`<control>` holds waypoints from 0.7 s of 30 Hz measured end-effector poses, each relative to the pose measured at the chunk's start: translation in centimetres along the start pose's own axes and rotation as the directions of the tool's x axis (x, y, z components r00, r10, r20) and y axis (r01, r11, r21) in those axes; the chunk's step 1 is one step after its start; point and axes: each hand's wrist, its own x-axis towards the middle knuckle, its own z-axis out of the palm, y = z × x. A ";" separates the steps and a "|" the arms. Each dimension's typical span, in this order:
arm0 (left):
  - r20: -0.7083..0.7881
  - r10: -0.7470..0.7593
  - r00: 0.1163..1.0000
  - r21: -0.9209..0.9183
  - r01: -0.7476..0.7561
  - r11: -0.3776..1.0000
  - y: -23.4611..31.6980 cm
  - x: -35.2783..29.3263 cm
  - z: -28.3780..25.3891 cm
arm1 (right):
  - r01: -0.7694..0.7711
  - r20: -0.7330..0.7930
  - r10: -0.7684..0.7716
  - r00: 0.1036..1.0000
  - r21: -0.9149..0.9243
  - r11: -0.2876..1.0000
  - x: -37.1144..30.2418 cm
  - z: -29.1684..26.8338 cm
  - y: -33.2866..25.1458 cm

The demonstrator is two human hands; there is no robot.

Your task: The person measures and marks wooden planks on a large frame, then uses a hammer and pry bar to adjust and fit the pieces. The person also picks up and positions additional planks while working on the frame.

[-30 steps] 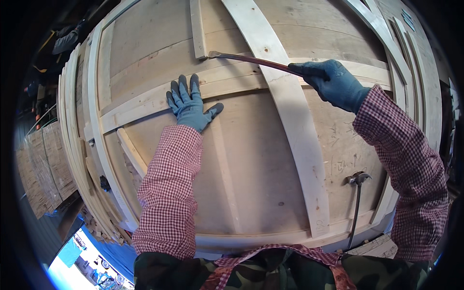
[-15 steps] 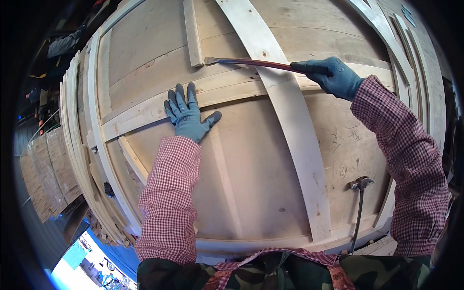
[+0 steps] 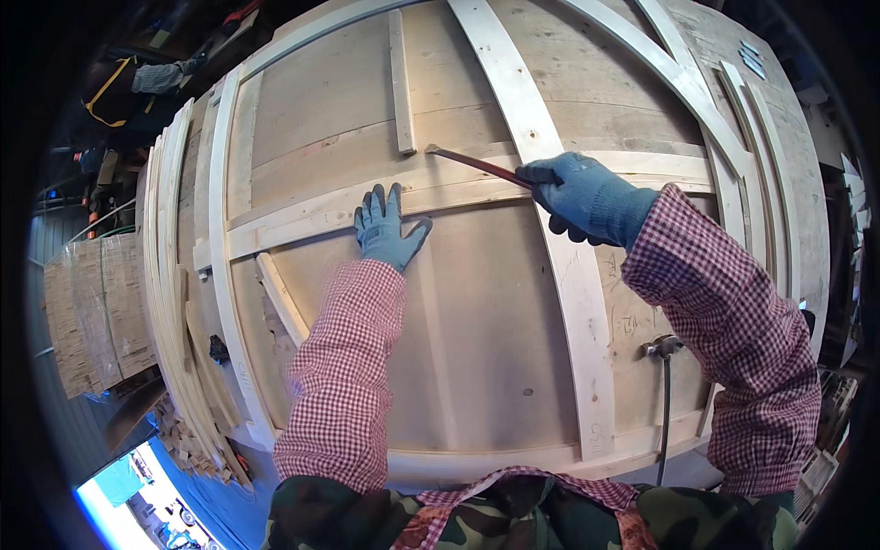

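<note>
My left hand (image 3: 390, 234), in a blue-grey glove, lies with spread fingers against the long wooden crossbar (image 3: 312, 215) of a large plywood panel (image 3: 477, 302). In my right hand (image 3: 587, 203), gloved alike, is a dark red pry bar (image 3: 486, 168). Its flattened tip is close to the lower end of a short wooden strip (image 3: 401, 87); whether they touch I cannot tell. The fist is over a wide pale upright board (image 3: 573, 302). Below my right forearm, a hammer (image 3: 664, 346) has its metal head up and its handle pointing toward me.
Long thin wood strips (image 3: 170, 238) are stacked along the panel's left side, with a wrapped bundle of wood pieces (image 3: 96, 312) beyond. A diagonal board (image 3: 669, 78) crosses the upper right. Small blue pieces (image 3: 752, 60) lie at the far right. A black lump (image 3: 218, 349) is at left.
My right hand has come left and nearer to me, tilting the pry bar more steeply, its tip a little farther from the short strip. My left hand stays at the crossbar. The view has shifted.
</note>
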 end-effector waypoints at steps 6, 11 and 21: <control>0.420 0.159 0.893 -0.885 0.442 -0.144 9.7 -7.2 -3.0 | 0.023 0.043 -0.021 0.999 -0.039 0.999 4.5 -0.6 -0.8; 0.358 0.284 0.890 -0.723 0.456 -0.519 14.0 -5.8 -7.4 | 0.404 0.064 -0.433 0.899 -0.500 0.766 9.9 -1.7 -1.1; 0.430 -0.038 0.902 -0.846 0.388 -0.365 13.7 -1.3 -6.6 | -0.138 -0.107 0.160 0.981 0.195 0.971 3.0 7.3 -4.4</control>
